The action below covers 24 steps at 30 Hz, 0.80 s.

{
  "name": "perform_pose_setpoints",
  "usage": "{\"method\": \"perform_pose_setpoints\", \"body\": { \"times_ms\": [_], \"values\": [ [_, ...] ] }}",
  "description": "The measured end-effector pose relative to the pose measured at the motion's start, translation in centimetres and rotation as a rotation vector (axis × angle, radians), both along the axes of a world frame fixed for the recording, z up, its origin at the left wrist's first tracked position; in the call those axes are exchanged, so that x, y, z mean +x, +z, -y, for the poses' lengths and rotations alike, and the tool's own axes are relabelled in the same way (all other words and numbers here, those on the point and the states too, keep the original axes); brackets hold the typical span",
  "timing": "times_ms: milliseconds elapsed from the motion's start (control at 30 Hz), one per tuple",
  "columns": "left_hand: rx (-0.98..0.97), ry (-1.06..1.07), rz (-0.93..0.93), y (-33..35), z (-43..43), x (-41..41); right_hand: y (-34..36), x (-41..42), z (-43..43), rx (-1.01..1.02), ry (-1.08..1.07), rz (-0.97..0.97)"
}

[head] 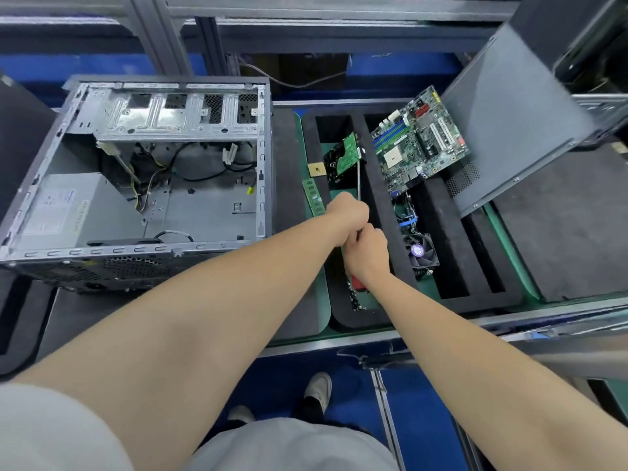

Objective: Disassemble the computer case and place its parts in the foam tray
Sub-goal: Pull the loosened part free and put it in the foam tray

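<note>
Over the black foam tray [380,198], the left hand [348,210] and right hand [368,254] are both gripping a screwdriver [359,178], fists touching, while the opened computer case [136,185] is lying on its side just left of the tray and the motherboard [419,144] is leaning in that tray.

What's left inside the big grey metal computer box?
A grey power supply box, loose black and yellow cables, a silver drive cage. Beneath the cage is hidden.

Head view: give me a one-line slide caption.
Left hand and right hand grip a screwdriver over the foam tray holding the motherboard, beside the opened computer case.
</note>
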<state>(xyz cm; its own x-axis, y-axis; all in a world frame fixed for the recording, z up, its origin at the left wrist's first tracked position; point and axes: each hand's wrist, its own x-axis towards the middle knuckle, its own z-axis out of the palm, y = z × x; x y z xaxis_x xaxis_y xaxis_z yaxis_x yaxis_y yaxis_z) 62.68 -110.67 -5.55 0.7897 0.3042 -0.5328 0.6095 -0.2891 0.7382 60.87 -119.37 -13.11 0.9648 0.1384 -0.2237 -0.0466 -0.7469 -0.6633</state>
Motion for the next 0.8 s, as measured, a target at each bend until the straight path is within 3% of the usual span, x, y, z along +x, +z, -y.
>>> {"method": "perform_pose_setpoints", "body": {
  "times_ms": [133, 267, 400, 533, 700, 800],
  "values": [
    [0.084, 0.008, 0.135, 3.6, -2.0, -0.5, 4.5, 0.7, -3.1, 0.244, -0.086, -0.080],
    [0.136, 0.081, 0.304, 6.7, -6.9, -1.8, 9.5, 1.2, -7.6, 0.261, -0.012, 0.098],
    [0.073, 0.175, 0.444, 9.3, -13.4, -5.0, 13.4, -0.5, -13.2, 0.319, 0.038, 0.130],
    [0.189, 0.169, 0.468, 10.2, -20.7, -8.9, 16.4, -3.6, -18.8, 0.223, 0.269, 0.155],
    [0.599, -0.171, 0.331, 9.7, -29.7, -15.5, 17.8, -9.2, -25.0, 0.104, 0.456, -0.035],
    [0.818, -0.312, 0.243, 8.4, -34.2, -19.2, 17.3, -12.7, -28.2, -0.021, 0.535, -0.029]
  ]
}}
